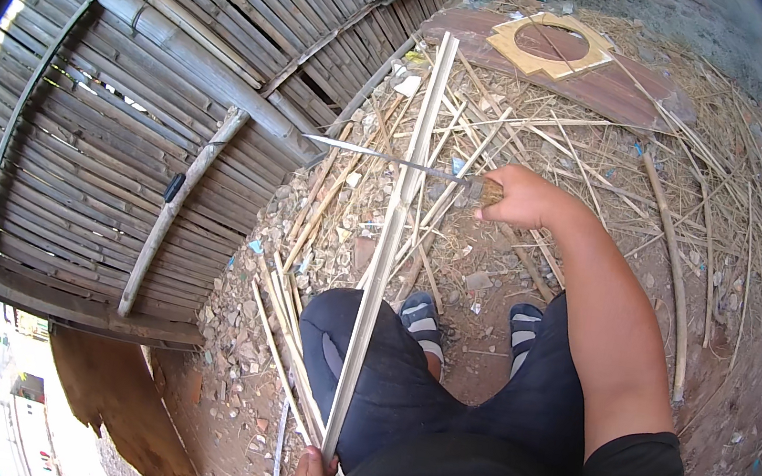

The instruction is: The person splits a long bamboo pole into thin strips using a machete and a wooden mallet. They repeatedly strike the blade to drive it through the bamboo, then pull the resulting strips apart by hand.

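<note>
A long split bamboo piece (391, 230) slants up across my left thigh, its pale hollow inner face showing. Its lower end is gripped by my left hand (309, 472), fingers closed around it beside my hip. My right hand (523, 198) is closed on the wooden handle of a long-bladed knife (368, 150). The blade points left and crosses the bamboo piece about midway along its upper half; whether the edge touches it, I cannot tell. Thin bamboo strips (292, 342) lie beside my left leg, running down near my left hand.
A bamboo slat wall (113, 155) stands close on the left. Stony ground around my feet is strewn with loose strips and straw (592, 170). At the back lies a brown board (651, 91) bearing a yellowish frame with a round hole (507, 48). A long stick (671, 267) lies to the right.
</note>
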